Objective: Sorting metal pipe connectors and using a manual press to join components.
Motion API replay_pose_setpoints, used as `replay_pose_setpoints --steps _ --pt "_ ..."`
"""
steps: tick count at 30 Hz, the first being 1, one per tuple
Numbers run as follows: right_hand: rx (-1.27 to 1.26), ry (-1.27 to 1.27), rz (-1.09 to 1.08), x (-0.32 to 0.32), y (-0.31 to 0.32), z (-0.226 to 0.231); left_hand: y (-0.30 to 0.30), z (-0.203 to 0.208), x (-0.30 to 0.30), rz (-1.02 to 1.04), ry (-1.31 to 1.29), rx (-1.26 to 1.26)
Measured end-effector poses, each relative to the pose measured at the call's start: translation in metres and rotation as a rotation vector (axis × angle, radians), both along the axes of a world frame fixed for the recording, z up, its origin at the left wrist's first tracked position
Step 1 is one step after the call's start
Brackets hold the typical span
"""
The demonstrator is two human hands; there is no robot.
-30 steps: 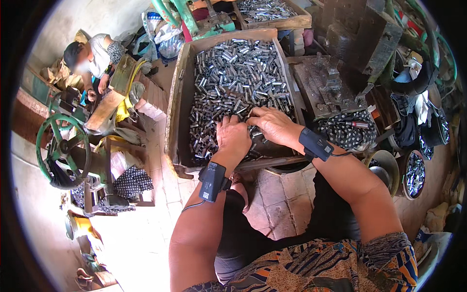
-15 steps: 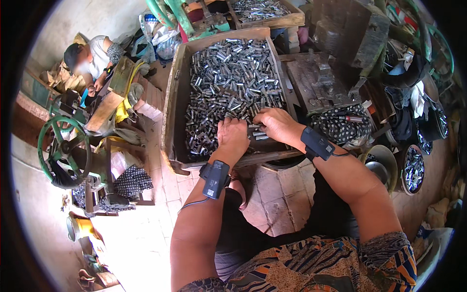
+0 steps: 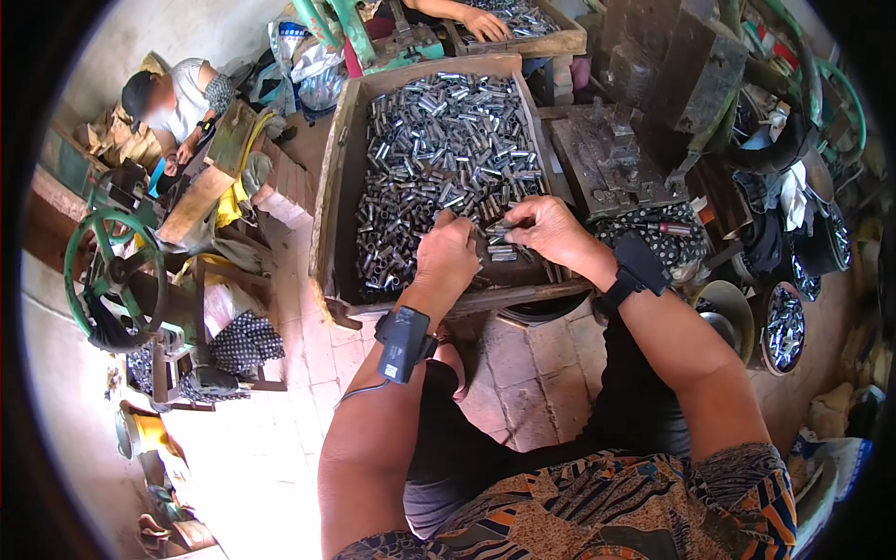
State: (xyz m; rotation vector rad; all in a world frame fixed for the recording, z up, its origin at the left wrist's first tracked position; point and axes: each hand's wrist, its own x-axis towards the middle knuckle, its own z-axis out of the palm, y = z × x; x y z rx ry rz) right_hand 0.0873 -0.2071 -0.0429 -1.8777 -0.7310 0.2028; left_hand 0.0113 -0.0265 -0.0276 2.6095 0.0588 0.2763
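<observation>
A wooden tray (image 3: 333, 201) full of short shiny metal tubes (image 3: 443, 140) stands in front of me. My left hand (image 3: 446, 254) is over the tray's near part, fingers curled down among the tubes; whatever they hold is hidden. To its right, my right hand (image 3: 553, 231) pinches a small metal tube (image 3: 501, 227) between thumb and fingers. Just below those fingertips, a few tubes (image 3: 504, 252) lie side by side near the tray's front. Both wrists carry black strapped devices.
A dark metal press (image 3: 611, 159) stands right of the tray. Buckets of metal pieces (image 3: 784, 327) sit at the right. A green handwheel machine (image 3: 117, 271) and a seated person (image 3: 182, 107) are at the left. Another person's hand (image 3: 485, 24) reaches into a far tray (image 3: 551, 42).
My left hand has shifted slightly nearer me, with its fingers more curled. My right hand has moved a little right. Another person's hand has appeared over the far tray.
</observation>
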Motion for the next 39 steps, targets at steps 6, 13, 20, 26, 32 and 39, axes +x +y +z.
replay_pose_setpoints --steps 6,13,20,26,32,39 --pt "0.277 0.261 -0.063 0.005 -0.007 -0.005 0.014 -0.004 0.004 0.036 0.018 -0.619" --pt "-0.053 -0.202 0.040 -0.006 -0.021 0.003 0.001 0.014 -0.003 0.017 0.081 -0.980" --pt "0.339 0.299 -0.120 -0.010 -0.037 0.017 -0.013 0.027 -0.007 0.034 0.070 -1.208" --pt "0.430 0.471 -0.107 -0.022 -0.039 0.029 -0.025 0.029 -0.007 0.040 0.081 -1.401" --pt "0.465 0.514 -0.048 -0.026 -0.032 0.028 -0.037 0.028 -0.008 0.071 0.028 -1.460" --pt "0.506 0.506 -0.100 -0.028 -0.031 0.034 -0.043 0.031 -0.009 0.112 -0.032 -1.428"
